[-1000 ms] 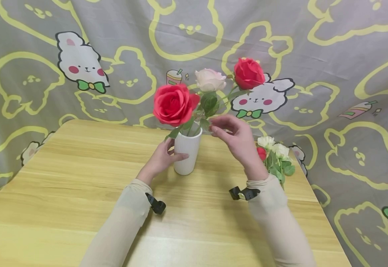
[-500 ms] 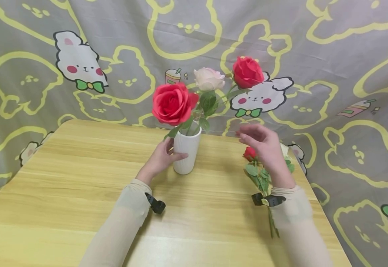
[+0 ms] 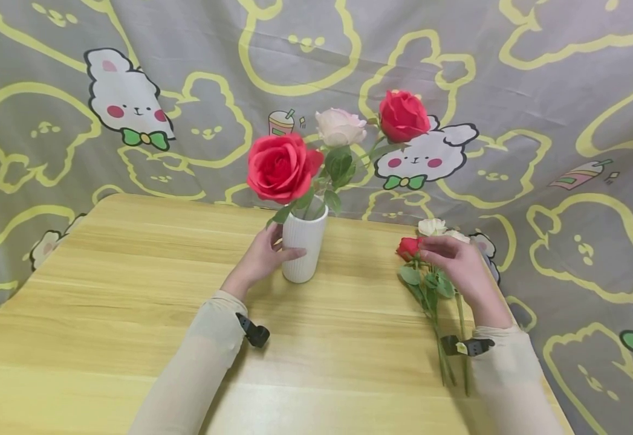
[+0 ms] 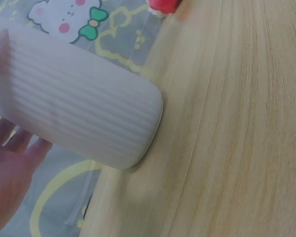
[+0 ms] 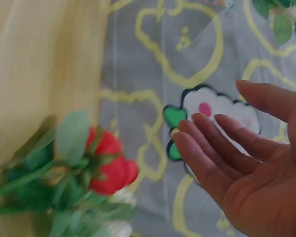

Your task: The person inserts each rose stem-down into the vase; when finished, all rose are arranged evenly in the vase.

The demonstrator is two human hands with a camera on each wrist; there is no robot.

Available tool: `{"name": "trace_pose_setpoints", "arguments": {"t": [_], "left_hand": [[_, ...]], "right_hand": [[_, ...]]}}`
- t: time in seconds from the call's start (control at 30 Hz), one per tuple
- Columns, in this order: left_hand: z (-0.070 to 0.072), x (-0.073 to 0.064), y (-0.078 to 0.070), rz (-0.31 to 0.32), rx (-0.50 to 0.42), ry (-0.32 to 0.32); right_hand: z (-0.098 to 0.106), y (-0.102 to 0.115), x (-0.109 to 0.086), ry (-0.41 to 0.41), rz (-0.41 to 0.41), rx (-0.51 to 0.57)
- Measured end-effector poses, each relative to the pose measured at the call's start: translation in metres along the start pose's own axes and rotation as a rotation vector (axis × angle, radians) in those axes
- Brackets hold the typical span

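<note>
My left hand (image 3: 255,263) holds a white ribbed vase (image 3: 305,251) upright on the table, thumb across its front and fingers around its far side. In the left wrist view, the vase's base (image 4: 133,128) meets the wood. Three roses stand in the vase: a large red rose (image 3: 282,168), a pale pink rose (image 3: 340,127) and a red rose (image 3: 403,116) leaning right. My right hand (image 3: 465,272) hovers above flowers lying at the right, fingers extended and holding nothing. Among them are a red rose (image 5: 111,170) and white roses (image 3: 431,227), partly hidden by the hand.
The wooden table (image 3: 131,314) ends at the back and right against a grey curtain (image 3: 207,36) printed with yellow outlines and white rabbits. Green stems (image 3: 440,356) of the lying flowers point toward the table's front.
My right hand has moved away from the vase, right and down, to over the lying flowers. The left hand and vase have stayed in place.
</note>
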State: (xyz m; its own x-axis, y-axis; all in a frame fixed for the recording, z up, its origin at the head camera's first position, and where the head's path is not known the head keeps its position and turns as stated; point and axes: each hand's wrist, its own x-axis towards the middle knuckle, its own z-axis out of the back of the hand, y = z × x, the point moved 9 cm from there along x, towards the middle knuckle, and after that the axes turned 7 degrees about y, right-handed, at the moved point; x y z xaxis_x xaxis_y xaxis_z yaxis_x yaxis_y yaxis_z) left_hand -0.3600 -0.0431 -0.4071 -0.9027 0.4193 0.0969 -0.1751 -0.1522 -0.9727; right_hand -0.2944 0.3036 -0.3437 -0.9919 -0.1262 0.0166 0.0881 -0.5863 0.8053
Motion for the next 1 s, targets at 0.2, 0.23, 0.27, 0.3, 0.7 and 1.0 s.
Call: {"name": "trace_pose_setpoints", "arguments": {"t": [0.2,0.23,0.27,0.3,0.7,1.0], "left_hand": [[-0.001,0.000,-0.001,-0.004,0.005,0.003],[-0.001,0.000,-0.001,-0.003,0.005,0.004],[-0.001,0.000,-0.001,-0.004,0.002,0.005],[-0.001,0.001,0.000,-0.004,0.000,0.003],[-0.001,-0.001,0.004,0.014,-0.020,0.014],[0.000,0.000,0.002,-0.013,-0.023,0.007]], "right_hand": [[-0.002,-0.031,-0.012,0.026,-0.072,-0.081],[-0.002,-0.036,-0.014,0.025,-0.082,-0.092],[-0.003,-0.040,-0.016,0.024,-0.093,-0.105],[-0.005,-0.044,-0.017,0.030,-0.105,-0.109],[-0.028,-0.088,-0.027,0.128,-0.279,-0.139],[-0.033,-0.099,-0.021,0.151,-0.308,-0.151]]}}
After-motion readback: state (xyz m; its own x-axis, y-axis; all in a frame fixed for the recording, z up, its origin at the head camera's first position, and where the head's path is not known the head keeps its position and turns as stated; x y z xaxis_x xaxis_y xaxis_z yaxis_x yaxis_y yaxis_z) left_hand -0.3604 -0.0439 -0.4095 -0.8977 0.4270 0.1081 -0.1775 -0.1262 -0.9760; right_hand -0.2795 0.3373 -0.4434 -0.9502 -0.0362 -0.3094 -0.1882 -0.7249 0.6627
